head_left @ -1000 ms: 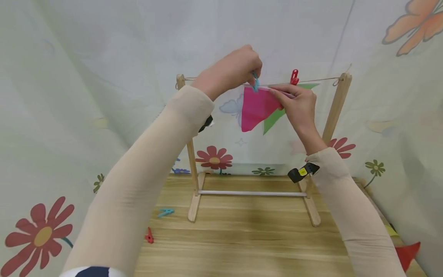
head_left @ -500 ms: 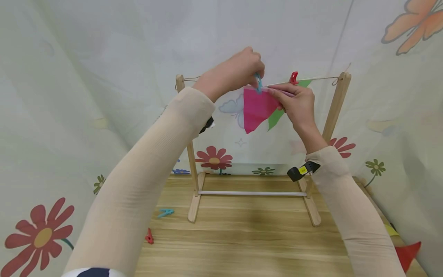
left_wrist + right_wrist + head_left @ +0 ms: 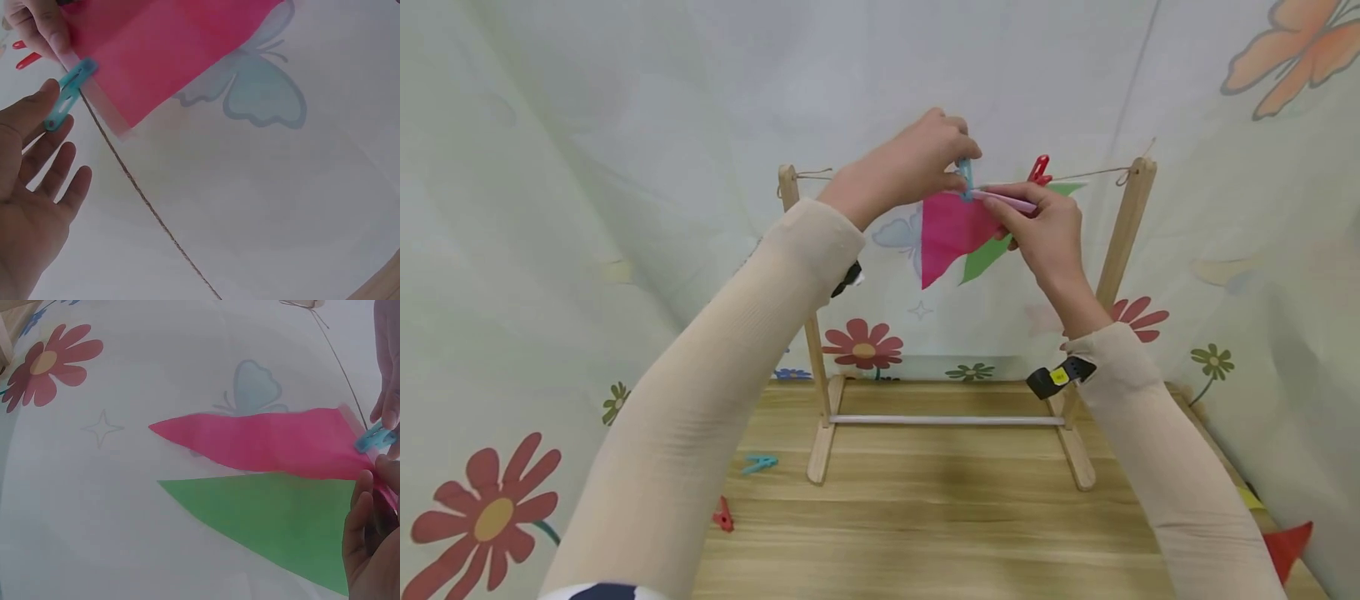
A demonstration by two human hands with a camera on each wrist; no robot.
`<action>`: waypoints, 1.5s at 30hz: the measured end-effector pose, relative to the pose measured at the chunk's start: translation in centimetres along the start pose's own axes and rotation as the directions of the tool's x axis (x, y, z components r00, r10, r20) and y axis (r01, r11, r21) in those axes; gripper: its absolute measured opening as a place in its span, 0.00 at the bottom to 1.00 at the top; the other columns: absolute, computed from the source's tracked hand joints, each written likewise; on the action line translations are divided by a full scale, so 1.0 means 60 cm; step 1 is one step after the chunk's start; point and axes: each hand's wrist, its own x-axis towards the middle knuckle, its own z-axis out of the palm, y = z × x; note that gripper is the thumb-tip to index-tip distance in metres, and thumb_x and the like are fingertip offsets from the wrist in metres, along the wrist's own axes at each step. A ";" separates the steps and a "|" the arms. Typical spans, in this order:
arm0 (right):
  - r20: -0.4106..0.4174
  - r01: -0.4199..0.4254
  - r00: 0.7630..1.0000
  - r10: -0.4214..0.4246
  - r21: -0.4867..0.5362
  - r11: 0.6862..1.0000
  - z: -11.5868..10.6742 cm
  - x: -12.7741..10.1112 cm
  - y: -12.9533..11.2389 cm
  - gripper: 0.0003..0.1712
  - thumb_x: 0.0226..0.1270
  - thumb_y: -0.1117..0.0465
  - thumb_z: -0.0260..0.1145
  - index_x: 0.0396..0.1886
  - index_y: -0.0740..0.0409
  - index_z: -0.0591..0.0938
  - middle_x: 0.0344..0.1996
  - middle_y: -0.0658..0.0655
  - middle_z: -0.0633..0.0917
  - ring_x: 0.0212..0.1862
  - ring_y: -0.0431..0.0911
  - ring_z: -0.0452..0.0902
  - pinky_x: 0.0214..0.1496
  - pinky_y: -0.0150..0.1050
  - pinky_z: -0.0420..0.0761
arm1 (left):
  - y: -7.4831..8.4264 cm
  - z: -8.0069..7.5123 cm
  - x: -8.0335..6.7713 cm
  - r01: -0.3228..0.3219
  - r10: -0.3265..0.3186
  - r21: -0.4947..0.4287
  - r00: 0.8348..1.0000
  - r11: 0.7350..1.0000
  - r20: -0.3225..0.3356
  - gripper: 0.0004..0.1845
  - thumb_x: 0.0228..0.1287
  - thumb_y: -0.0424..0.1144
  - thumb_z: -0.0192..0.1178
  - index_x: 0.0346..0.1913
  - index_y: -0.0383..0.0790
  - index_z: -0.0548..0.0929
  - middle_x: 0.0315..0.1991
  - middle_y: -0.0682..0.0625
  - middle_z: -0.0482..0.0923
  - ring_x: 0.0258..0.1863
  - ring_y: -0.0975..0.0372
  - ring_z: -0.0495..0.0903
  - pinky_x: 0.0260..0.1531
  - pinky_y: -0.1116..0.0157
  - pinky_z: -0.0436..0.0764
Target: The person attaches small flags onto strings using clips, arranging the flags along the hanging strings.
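My left hand (image 3: pixel 925 158) pinches a light blue clothespin (image 3: pixel 72 90) between thumb and index finger; the other fingers are spread. The clothespin's tip sits over the pale top edge of a pink pennant (image 3: pixel 150 56), at the twine (image 3: pixel 147 200). My right hand (image 3: pixel 1048 221) pinches that same top edge just to the right of the clothespin. Farther right, a green pennant (image 3: pixel 269 519) hangs from the line, partly hidden behind my right hand and the pink one. A red clothespin (image 3: pixel 1040 170) stands on the line above the green pennant.
The twine runs between two wooden posts (image 3: pixel 1123 233) of a stand with a white crossbar (image 3: pixel 947 420). On the wooden table (image 3: pixel 925 533) lie a blue clothespin (image 3: pixel 760 463) and a red clothespin (image 3: pixel 723 515). A red pennant (image 3: pixel 1287 550) lies at the right edge.
The left hand and its clothespin have shifted slightly right along the pink pennant's edge, and the fingers have loosened a little. The pennants sway slightly; the right hand stays put.
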 end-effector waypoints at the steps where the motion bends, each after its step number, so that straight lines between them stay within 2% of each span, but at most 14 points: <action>1: 0.003 0.007 1.000 -0.007 -0.010 1.000 -0.001 -0.002 0.000 0.20 0.65 0.49 0.73 0.53 0.52 0.89 0.33 0.51 0.89 0.26 0.42 0.82 0.28 0.28 0.78 | 0.000 0.001 0.000 -0.002 0.002 -0.002 1.000 1.000 -0.005 0.25 0.73 0.42 0.63 0.69 0.39 0.77 0.62 0.44 0.77 0.63 0.51 0.68 0.62 0.64 0.73; 5: 0.029 0.024 0.999 -0.022 -0.057 0.998 -0.009 -0.009 0.000 0.21 0.68 0.48 0.71 0.54 0.54 0.88 0.34 0.55 0.88 0.28 0.47 0.83 0.28 0.28 0.80 | -0.001 0.003 0.000 -0.007 0.006 -0.025 1.000 1.000 -0.031 0.24 0.73 0.43 0.63 0.68 0.41 0.79 0.62 0.46 0.78 0.63 0.53 0.68 0.63 0.65 0.72; 12: 0.089 0.007 0.996 0.009 -0.178 0.984 -0.030 -0.017 0.007 0.23 0.71 0.46 0.68 0.56 0.57 0.86 0.36 0.61 0.87 0.30 0.50 0.84 0.31 0.27 0.81 | -0.003 0.010 -0.004 0.010 -0.013 -0.057 0.999 0.998 -0.049 0.24 0.72 0.45 0.63 0.67 0.43 0.79 0.61 0.48 0.78 0.63 0.56 0.69 0.61 0.68 0.73; 18: 0.122 0.008 0.992 0.023 -0.249 0.968 -0.047 -0.027 0.015 0.24 0.72 0.45 0.67 0.54 0.58 0.86 0.41 0.62 0.88 0.29 0.43 0.84 0.30 0.27 0.79 | -0.004 0.012 -0.008 0.027 -0.034 -0.097 0.997 0.995 -0.066 0.24 0.75 0.47 0.60 0.69 0.44 0.76 0.64 0.49 0.76 0.65 0.57 0.68 0.63 0.69 0.72; 23: 0.151 0.036 0.989 0.007 -0.284 0.958 -0.059 -0.039 0.027 0.22 0.74 0.46 0.65 0.55 0.56 0.86 0.42 0.62 0.89 0.27 0.39 0.82 0.30 0.27 0.80 | -0.012 0.012 -0.021 0.015 -0.030 -0.132 0.993 0.991 -0.113 0.23 0.77 0.45 0.57 0.69 0.42 0.75 0.66 0.49 0.73 0.67 0.56 0.66 0.66 0.67 0.69; 27: 0.194 0.047 0.981 0.013 -0.303 0.952 -0.066 -0.054 0.037 0.20 0.75 0.48 0.64 0.56 0.56 0.86 0.43 0.63 0.88 0.27 0.38 0.82 0.30 0.27 0.81 | -0.017 0.015 -0.048 0.014 -0.041 -0.158 0.985 0.987 -0.167 0.23 0.77 0.43 0.55 0.70 0.43 0.74 0.69 0.49 0.70 0.71 0.56 0.63 0.69 0.68 0.66; 32: 0.246 0.038 0.969 0.036 -0.287 0.957 -0.074 -0.072 0.049 0.19 0.76 0.51 0.64 0.57 0.58 0.85 0.42 0.63 0.88 0.29 0.37 0.83 0.32 0.28 0.83 | -0.020 0.030 -0.102 -0.045 -0.004 -0.197 0.971 0.979 -0.240 0.21 0.76 0.38 0.57 0.68 0.39 0.76 0.67 0.46 0.72 0.67 0.53 0.66 0.68 0.62 0.68; 36: 0.273 0.014 0.960 0.066 -0.280 0.960 -0.086 -0.087 0.057 0.20 0.77 0.52 0.63 0.58 0.60 0.84 0.44 0.65 0.88 0.33 0.33 0.84 0.36 0.27 0.84 | -0.020 0.047 -0.142 -0.077 0.026 -0.193 0.967 0.978 -0.255 0.20 0.74 0.36 0.58 0.66 0.37 0.77 0.65 0.45 0.74 0.64 0.52 0.68 0.65 0.58 0.70; 38: 0.276 0.020 0.959 0.069 -0.306 0.952 -0.092 -0.094 0.061 0.20 0.77 0.51 0.63 0.58 0.59 0.84 0.44 0.63 0.88 0.35 0.32 0.84 0.39 0.25 0.83 | -0.019 0.055 -0.158 -0.093 0.043 -0.188 0.966 0.978 -0.255 0.20 0.74 0.35 0.58 0.65 0.36 0.78 0.64 0.44 0.75 0.64 0.51 0.69 0.65 0.57 0.70; 45: 0.298 0.084 0.953 0.050 -0.418 0.905 -0.114 -0.114 0.072 0.22 0.76 0.47 0.63 0.60 0.55 0.84 0.48 0.56 0.89 0.46 0.46 0.83 0.41 0.19 0.76 | -0.013 0.084 -0.200 -0.127 0.081 -0.175 0.965 0.976 -0.251 0.19 0.72 0.32 0.59 0.63 0.37 0.79 0.60 0.43 0.77 0.62 0.50 0.70 0.64 0.55 0.70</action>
